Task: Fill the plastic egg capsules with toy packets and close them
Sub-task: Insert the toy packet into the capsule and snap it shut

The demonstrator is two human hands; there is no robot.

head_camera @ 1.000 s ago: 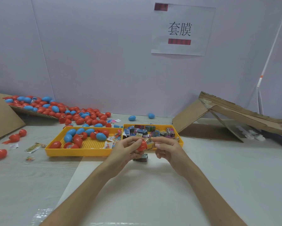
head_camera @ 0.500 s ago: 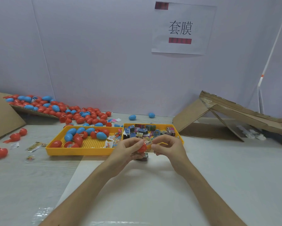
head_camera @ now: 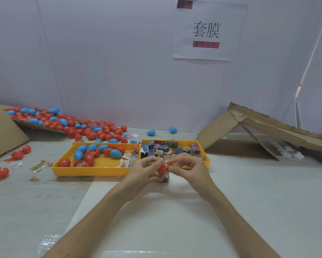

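Observation:
My left hand (head_camera: 144, 170) grips a red egg capsule (head_camera: 161, 168) in front of the yellow trays. My right hand (head_camera: 188, 165) pinches a small toy packet (head_camera: 166, 162) at the capsule's top, thumb and forefinger together. Another dark packet (head_camera: 165, 178) lies on the table just under the hands. The left yellow tray (head_camera: 93, 171) holds several red and blue capsules and some small packets. The right yellow tray (head_camera: 206, 157) holds several dark toy packets.
A pile of red and blue eggs (head_camera: 67, 123) slopes down a cardboard sheet at the back left. Two blue eggs (head_camera: 162, 131) lie by the wall. Folded cardboard (head_camera: 249, 131) stands at the right. Loose red capsules (head_camera: 0, 172) and wrappers (head_camera: 39, 165) lie at the left.
The packet, sticking out beside the capsule a second ago, now sits mostly inside it. My right fingers have closed in over the capsule's top. Both hands stay in place.

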